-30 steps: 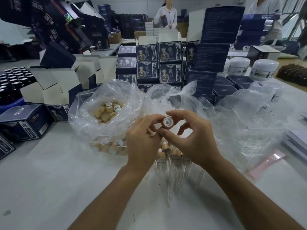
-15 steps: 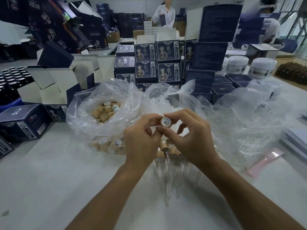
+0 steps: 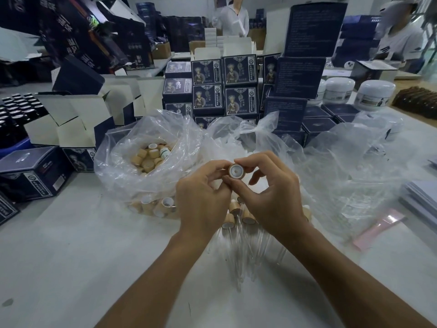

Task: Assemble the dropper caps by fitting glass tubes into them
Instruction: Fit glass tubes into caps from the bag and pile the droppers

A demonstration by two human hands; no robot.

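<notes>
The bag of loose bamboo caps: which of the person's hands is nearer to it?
Left. The left hand overlaps the bag edge; the right hand sits farther right.

Two forearms visible, entering from the lower edge of the head view; both bare from wrist to frame edge, no sleeve or cuff reaching into view. Left hand (image 3: 203,197) bare: no glove, ring, watch or band on the visible wrist and fingers. Right hand (image 3: 272,195) likewise bare; no glove, ring or wristwear on what shows. Fingernails short and unpainted where visible; nothing worn on either arm within the frame.
</notes>
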